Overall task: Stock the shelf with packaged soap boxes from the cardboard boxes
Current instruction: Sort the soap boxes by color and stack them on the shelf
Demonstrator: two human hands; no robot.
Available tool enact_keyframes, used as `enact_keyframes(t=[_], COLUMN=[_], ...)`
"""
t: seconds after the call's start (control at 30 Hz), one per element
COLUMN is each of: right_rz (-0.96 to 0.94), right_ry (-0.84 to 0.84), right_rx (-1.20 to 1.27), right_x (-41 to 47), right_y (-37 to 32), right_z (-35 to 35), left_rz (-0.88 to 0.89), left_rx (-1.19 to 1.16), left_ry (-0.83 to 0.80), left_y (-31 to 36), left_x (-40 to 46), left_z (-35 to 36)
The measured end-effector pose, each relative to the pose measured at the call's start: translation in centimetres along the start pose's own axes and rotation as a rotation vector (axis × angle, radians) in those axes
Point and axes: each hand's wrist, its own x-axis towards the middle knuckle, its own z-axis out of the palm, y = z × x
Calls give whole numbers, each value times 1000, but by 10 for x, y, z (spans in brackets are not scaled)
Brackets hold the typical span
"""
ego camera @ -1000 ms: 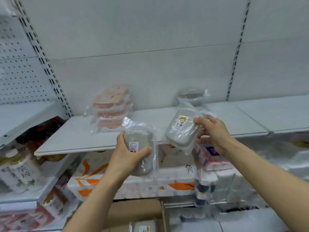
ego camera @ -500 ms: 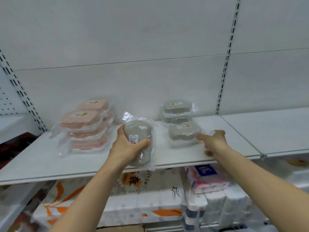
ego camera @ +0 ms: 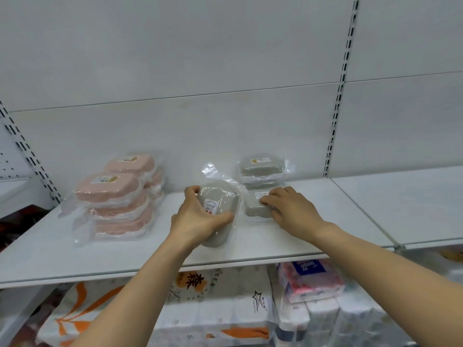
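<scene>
My left hand (ego camera: 198, 219) grips a grey soap box in clear plastic wrap (ego camera: 220, 209), tilted over the white shelf (ego camera: 125, 256) near its middle. Just to its right, my right hand (ego camera: 293, 209) rests with flat fingers on another grey soap box (ego camera: 255, 209) lying on the shelf. Behind that one stands a short stack of grey soap boxes (ego camera: 261, 169) against the back wall. At the left of the shelf sit two stacks of pink soap boxes (ego camera: 117, 204). No cardboard box is in view.
The shelf continues to the right as a second bare panel (ego camera: 413, 204). Perforated uprights (ego camera: 337, 96) run up the back wall. Below the shelf lie packs of tissue and toilet paper (ego camera: 238, 309), including a blue and pink pack (ego camera: 310, 279).
My right hand set its grey box down on the shelf in front of the grey stack and now presses on it. My left hand carried its box forward over the shelf.
</scene>
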Motion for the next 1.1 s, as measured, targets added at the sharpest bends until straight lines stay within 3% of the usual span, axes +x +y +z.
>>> enact_keyframes(t=[0.17,0.23,0.33,0.4,0.5,0.63,0.8,0.9,1.1], right_rz=[-119,-242,-335,-277,-214,-77,-23,-51,-168], right_ry=[39,-37,-118,-145,-154,-111,-171,-166,-136], right_rx=[315,231,52,142,170,289,465,341,-242], right_x=[-3,-3,9,14,15,25,38,39,34], right_y=[-1,-3,2,10,27,51,59,57,47], right_z=[-41,-57,-61,-62,-63,-56,-41,-43,-39], left_rz=[178,303,469,519,514,444,343,310,279], left_rx=[382,513,480,440,370,302,493,484,419], left_ry=[-6,-68,-178,-183,-147,44,13,1,-5], left_y=[25,37,54,62,61,40,6,-2,0], left_x=[3,4,2,2,8,18,21,25,31], left_z=[6,13,31,41,45,39,47,60,75])
